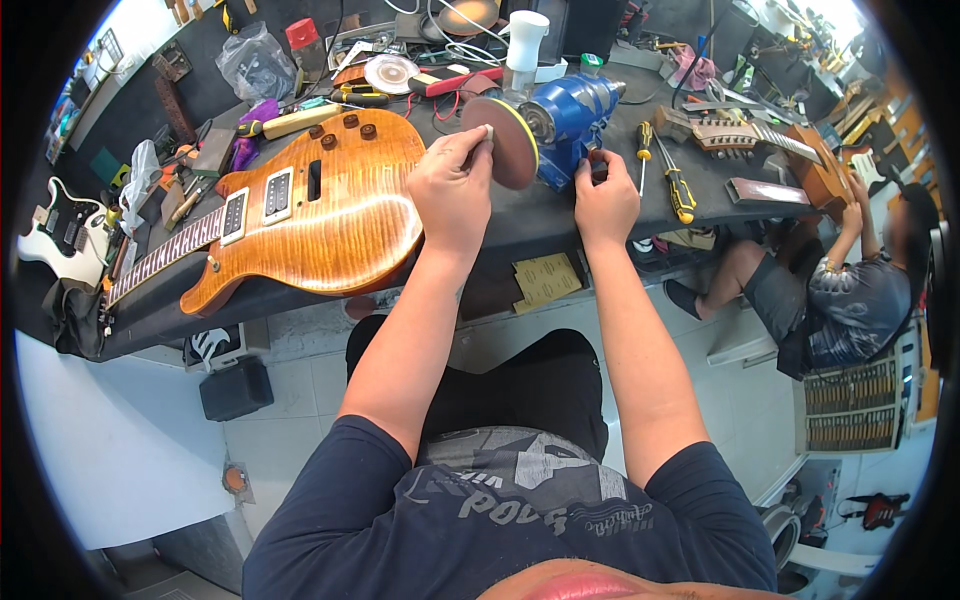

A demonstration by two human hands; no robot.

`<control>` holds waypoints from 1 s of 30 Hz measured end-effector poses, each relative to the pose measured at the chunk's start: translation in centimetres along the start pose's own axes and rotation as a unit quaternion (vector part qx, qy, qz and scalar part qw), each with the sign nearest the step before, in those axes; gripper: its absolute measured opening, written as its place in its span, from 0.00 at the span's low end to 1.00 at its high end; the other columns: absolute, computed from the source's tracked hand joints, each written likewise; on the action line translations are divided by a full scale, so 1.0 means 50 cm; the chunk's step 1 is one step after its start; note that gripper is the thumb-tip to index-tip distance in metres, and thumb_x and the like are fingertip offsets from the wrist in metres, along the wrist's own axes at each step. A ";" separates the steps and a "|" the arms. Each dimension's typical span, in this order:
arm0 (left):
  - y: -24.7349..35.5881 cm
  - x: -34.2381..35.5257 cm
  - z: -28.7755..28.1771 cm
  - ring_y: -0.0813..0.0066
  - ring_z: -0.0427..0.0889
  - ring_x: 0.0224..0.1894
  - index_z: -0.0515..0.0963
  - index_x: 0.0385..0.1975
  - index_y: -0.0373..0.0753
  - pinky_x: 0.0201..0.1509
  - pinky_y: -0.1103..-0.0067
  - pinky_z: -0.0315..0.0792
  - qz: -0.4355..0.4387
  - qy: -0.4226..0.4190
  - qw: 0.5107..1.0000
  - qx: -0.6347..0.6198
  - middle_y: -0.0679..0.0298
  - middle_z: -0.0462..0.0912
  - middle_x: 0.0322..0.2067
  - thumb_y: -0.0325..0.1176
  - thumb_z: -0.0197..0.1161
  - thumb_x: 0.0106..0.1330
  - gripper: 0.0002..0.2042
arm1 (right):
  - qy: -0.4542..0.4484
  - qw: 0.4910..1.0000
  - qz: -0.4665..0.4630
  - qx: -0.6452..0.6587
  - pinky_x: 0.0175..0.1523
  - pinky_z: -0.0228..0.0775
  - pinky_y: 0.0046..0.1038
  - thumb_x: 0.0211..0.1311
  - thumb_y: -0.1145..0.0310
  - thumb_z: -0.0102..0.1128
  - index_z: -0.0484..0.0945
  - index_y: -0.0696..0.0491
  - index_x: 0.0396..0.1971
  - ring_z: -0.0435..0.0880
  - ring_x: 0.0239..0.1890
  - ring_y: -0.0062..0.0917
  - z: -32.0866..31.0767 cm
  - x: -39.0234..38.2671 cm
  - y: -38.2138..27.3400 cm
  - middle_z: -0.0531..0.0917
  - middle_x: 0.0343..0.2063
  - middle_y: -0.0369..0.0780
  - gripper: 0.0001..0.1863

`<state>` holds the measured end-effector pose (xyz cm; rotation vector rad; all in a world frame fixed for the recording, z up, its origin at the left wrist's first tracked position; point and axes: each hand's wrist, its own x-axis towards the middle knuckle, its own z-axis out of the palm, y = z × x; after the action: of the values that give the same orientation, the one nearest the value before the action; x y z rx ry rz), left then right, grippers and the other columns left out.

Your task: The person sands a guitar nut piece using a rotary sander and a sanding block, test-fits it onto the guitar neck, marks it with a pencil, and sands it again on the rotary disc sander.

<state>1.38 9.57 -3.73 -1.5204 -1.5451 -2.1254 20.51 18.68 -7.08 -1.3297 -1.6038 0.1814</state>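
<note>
My left hand is closed, pinching a small whitish piece between thumb and fingertips. The piece is at the face of a round reddish-brown sanding disc with a yellow rim; I cannot tell if they touch. The disc is mounted on a blue bench motor on the worktop. Beside the motor's base, my right hand has its fingers curled around a small dark part, mostly hidden. To the left of my left hand lies an amber electric guitar, face up, with its knobs on.
Two yellow-and-black screwdrivers lie right of my right hand. A white bottle, a red multimeter and cables crowd the back of the bench. A white guitar stands at far left. Another person handles an acoustic guitar at right.
</note>
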 end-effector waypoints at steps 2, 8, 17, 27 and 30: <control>0.005 0.007 0.000 0.77 0.91 0.37 0.93 0.49 0.33 0.44 0.78 0.83 0.001 0.001 1.000 0.001 0.58 0.94 0.40 0.22 0.76 0.71 0.09 | -0.002 1.000 0.002 0.001 0.47 0.80 0.42 0.71 0.60 0.71 0.88 0.50 0.46 0.91 0.39 0.38 -0.001 0.000 -0.001 0.91 0.31 0.39 0.11; 0.014 0.020 0.005 0.64 0.93 0.37 0.92 0.45 0.35 0.42 0.73 0.84 0.029 0.018 0.999 -0.010 0.54 0.94 0.39 0.22 0.75 0.69 0.08 | -0.001 1.000 -0.001 -0.001 0.47 0.80 0.42 0.71 0.60 0.71 0.88 0.50 0.47 0.91 0.39 0.38 -0.001 0.000 -0.002 0.91 0.32 0.39 0.11; -0.002 -0.012 -0.001 0.75 0.93 0.37 0.93 0.48 0.32 0.43 0.78 0.83 -0.007 -0.010 1.000 0.009 0.57 0.94 0.39 0.22 0.76 0.71 0.09 | 0.002 1.000 -0.003 0.000 0.47 0.80 0.42 0.71 0.60 0.71 0.88 0.50 0.47 0.90 0.39 0.38 -0.002 -0.001 -0.004 0.90 0.32 0.39 0.11; -0.002 -0.007 0.002 0.77 0.91 0.37 0.92 0.48 0.32 0.43 0.79 0.83 -0.005 0.002 1.000 -0.005 0.58 0.94 0.40 0.21 0.75 0.71 0.09 | -0.005 1.000 0.003 -0.002 0.48 0.80 0.43 0.72 0.60 0.71 0.88 0.50 0.47 0.91 0.40 0.38 -0.002 0.001 -0.004 0.91 0.32 0.39 0.12; 0.005 0.009 0.004 0.78 0.91 0.37 0.92 0.48 0.32 0.43 0.79 0.83 0.008 0.007 1.000 -0.004 0.59 0.94 0.40 0.21 0.75 0.71 0.09 | -0.004 1.000 0.005 0.000 0.48 0.80 0.42 0.72 0.60 0.71 0.88 0.50 0.47 0.91 0.40 0.38 0.000 0.001 -0.003 0.91 0.33 0.40 0.12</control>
<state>1.43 9.79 -3.26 -1.5108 -1.5173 -2.1320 20.44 18.67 -6.96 -1.3396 -1.6050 0.1930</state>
